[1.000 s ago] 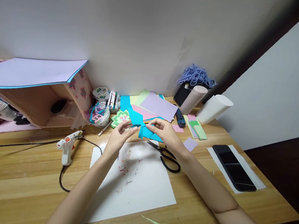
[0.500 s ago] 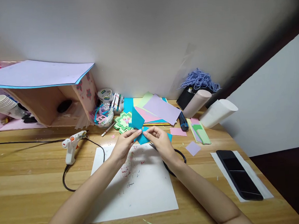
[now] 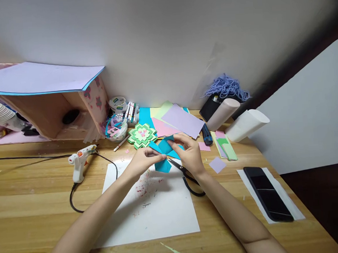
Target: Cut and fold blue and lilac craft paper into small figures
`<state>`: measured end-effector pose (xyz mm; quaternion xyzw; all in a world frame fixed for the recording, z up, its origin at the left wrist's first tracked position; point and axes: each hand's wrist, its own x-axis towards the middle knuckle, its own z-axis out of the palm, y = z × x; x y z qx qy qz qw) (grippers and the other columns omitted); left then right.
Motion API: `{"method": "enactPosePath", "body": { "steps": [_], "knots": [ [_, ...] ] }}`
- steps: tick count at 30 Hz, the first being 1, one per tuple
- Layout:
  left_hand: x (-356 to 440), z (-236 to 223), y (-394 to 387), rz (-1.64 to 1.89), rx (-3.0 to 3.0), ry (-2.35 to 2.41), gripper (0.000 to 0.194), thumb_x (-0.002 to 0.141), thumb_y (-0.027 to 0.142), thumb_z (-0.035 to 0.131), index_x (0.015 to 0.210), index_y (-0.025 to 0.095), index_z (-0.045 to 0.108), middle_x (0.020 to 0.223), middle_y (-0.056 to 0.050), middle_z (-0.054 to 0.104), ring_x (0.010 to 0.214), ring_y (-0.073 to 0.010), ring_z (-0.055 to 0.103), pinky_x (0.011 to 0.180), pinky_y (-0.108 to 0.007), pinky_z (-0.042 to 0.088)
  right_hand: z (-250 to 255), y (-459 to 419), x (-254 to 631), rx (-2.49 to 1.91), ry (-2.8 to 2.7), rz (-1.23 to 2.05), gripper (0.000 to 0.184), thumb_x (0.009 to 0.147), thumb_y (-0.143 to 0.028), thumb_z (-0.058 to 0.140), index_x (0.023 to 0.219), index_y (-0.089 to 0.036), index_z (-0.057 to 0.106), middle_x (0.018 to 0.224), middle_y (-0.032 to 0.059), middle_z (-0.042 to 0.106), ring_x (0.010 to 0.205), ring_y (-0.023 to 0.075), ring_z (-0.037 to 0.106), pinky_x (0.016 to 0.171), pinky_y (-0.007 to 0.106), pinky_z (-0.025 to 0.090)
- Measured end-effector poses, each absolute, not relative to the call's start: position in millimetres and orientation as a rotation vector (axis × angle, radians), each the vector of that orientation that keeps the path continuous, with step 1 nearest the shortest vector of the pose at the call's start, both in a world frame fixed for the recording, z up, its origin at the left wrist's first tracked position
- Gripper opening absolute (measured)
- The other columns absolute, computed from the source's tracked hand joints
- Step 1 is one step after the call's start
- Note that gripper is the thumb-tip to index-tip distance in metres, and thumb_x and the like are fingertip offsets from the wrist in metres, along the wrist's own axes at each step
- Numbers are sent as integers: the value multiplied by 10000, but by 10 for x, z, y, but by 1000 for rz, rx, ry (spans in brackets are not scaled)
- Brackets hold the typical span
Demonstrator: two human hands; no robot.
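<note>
Between my two hands is a blue cut paper shape (image 3: 163, 166) with several pointed lobes, held above the far end of a white sheet (image 3: 163, 215) marked with coloured smudges. My left hand (image 3: 146, 159) pinches it at the lower left, near its centre. The fingers of my right hand (image 3: 186, 150) grip an upper lobe on the other side. Black-handled scissors (image 3: 186, 171) lie under my right hand, their blades pointing toward the blue paper. Just beyond my left hand sits a layered green paper flower (image 3: 142, 135) with a pink middle.
A white glue gun (image 3: 80, 163) with a black cord stands at left, in front of an open cardboard box (image 3: 95, 104). Coloured paper sheets (image 3: 183, 121), a box cutter (image 3: 207, 134) and a paper roll (image 3: 248, 124) lie behind. A phone (image 3: 268, 193) rests at right.
The blue paper has been turned, and a lobe that stood up now points elsewhere. My right hand has shifted up and right, uncovering more of the scissors and the green flower.
</note>
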<state>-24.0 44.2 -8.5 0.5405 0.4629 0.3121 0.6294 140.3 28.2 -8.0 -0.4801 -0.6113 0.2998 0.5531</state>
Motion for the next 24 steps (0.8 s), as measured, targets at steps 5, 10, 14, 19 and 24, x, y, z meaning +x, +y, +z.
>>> {"method": "enactPosePath", "body": {
  "steps": [5, 10, 14, 19, 24],
  "knots": [
    [-263, -92, 473, 739, 1220, 1008, 206, 634, 358, 724, 647, 159, 672, 644, -26, 621, 600, -134, 537, 574, -247, 411, -121, 309, 1547, -1036, -1835, 154, 263, 847, -186, 512, 1017, -288, 686, 855, 58, 597, 809, 179, 573, 737, 330, 483],
    [-324, -105, 526, 704, 1160, 967, 241, 576, 298, 767, 742, 150, 674, 717, -37, 639, 672, -157, 587, 627, -266, 454, -51, 370, 1713, -896, -2152, -72, 279, 816, -158, 525, 1005, -275, 692, 891, 73, 579, 850, 194, 562, 770, 359, 470],
    [-341, -99, 553, 695, 1123, 946, 410, 542, 254, 792, 908, 143, 646, 763, -49, 655, 694, -181, 624, 647, -294, 480, 66, 377, 1790, -812, -2328, 141, 318, 830, -135, 493, 1067, -270, 658, 1065, 76, 581, 1019, 205, 535, 868, 370, 450],
    [-300, -144, 553, 797, 1051, 1042, 557, 546, 268, 797, 1031, 112, 573, 740, -44, 660, 687, -188, 653, 668, -291, 482, 54, 390, 1799, -826, -2357, 341, 250, 871, -238, 521, 1080, -280, 651, 976, 74, 573, 931, 180, 539, 776, 324, 480],
    [-257, -167, 521, 918, 989, 1103, 506, 564, 306, 789, 999, 138, 592, 794, -32, 680, 792, -185, 652, 764, -293, 486, 36, 375, 1720, -841, -2204, 552, 252, 850, -268, 566, 1087, -280, 652, 938, 70, 534, 905, 174, 529, 745, 307, 482]
  ]
}}
